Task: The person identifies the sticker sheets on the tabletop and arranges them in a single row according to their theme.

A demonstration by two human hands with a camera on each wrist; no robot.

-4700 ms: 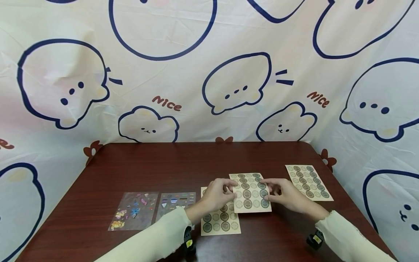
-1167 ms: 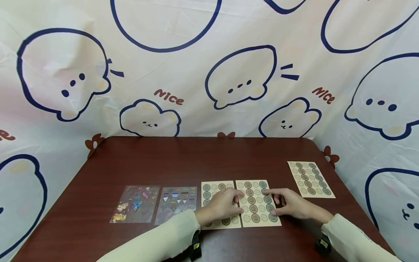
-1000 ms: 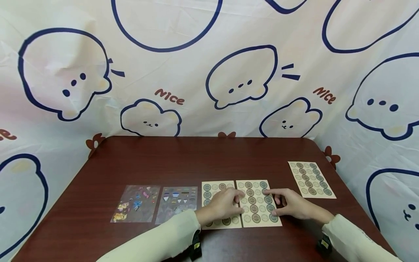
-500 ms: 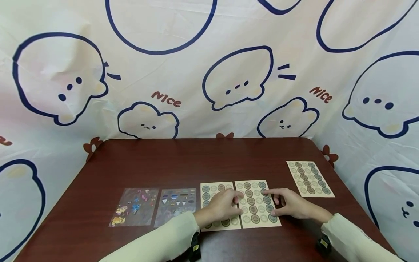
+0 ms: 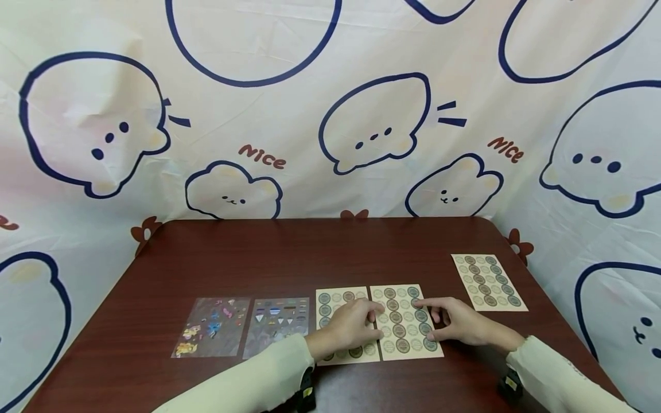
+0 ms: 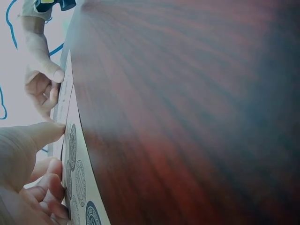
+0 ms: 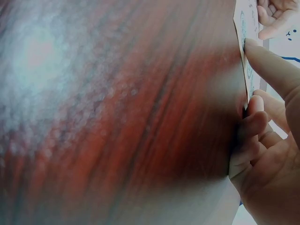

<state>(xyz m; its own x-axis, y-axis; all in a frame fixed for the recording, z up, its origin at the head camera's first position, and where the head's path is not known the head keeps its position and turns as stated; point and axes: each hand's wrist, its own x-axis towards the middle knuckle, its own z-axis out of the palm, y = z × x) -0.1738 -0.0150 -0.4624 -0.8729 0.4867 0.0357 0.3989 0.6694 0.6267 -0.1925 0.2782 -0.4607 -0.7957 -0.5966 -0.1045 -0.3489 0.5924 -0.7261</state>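
Observation:
Two cream sheets of round brown and green stickers lie flat side by side on the table in the head view, the left sheet (image 5: 326,299) and the right sheet (image 5: 395,317). My left hand (image 5: 347,328) lies over the left sheet, its thumb and forefinger tips touching the right sheet's left edge. At that sheet's right edge, my right hand (image 5: 463,323) rests its forefinger and thumb tips. In the left wrist view, my left hand (image 6: 23,164) has its thumb on the paper. The right wrist view shows my right hand (image 7: 276,164), its other fingers bent beside the sheet edge.
Two clear sticker sheets lie left of the hands, one with colourful figures (image 5: 213,327) and one with small shapes (image 5: 277,322). Another cream sheet (image 5: 488,282) is at the right. Behind the dark red table (image 5: 310,252) hangs a white cloth (image 5: 299,120) with blue outlines.
Earlier, both hands held the right sheet raised, overlapping the left one. It now lies flat beside that sheet. Over the last second the hands have stayed in place; the view has shifted slightly.

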